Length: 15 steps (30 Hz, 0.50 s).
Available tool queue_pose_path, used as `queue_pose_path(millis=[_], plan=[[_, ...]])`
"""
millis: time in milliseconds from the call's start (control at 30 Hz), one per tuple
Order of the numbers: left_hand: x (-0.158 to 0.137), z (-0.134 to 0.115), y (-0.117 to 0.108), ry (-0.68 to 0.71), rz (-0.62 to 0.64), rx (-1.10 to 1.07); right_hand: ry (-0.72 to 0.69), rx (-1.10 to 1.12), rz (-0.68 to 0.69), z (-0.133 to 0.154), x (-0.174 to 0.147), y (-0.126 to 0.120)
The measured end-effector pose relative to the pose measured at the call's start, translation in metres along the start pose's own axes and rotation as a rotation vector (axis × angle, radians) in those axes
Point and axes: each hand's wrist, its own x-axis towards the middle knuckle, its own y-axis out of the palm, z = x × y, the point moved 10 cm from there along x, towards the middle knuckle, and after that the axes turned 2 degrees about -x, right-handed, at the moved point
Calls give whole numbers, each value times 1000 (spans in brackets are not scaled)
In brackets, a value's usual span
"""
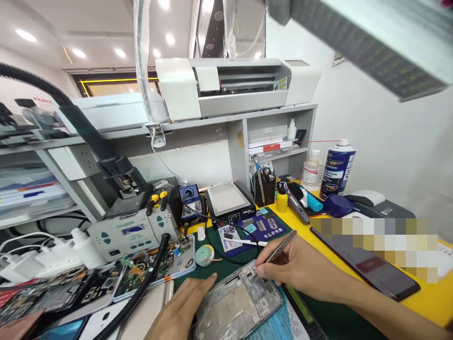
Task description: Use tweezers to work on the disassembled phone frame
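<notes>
We've got the opened phone (237, 307) on the worktop (430, 297) just in front of the hot plate (228, 200). Left hand (180, 309) rests flat beside it, holding nothing; right hand (300, 267) fingers pinch tweezers (278, 250). One slip could scratch the board.

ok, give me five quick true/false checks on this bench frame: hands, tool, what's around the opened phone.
1. The right hand holds slim metal tweezers with the tip at the opened silver phone frame. True.
2. The left hand grips a soldering iron. False: it rests flat beside the phone frame and holds nothing.
3. A blue and white spray can stands on the yellow bench top at the right. True.
4. The small yellow bottle lies tipped on the green mat. False: it stands upright near the black tool holder.
5. A dark phone lies flat to the right of the right hand. True.
</notes>
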Motion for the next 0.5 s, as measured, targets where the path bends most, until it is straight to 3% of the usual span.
queue_pose_path(millis=[400, 500], plan=[[-21, -26, -17, -223, 81, 34, -186, -36, 3, 13, -11, 5], [-26, -28, -20, -223, 63, -9, -206, -39, 7, 19, -13, 1]])
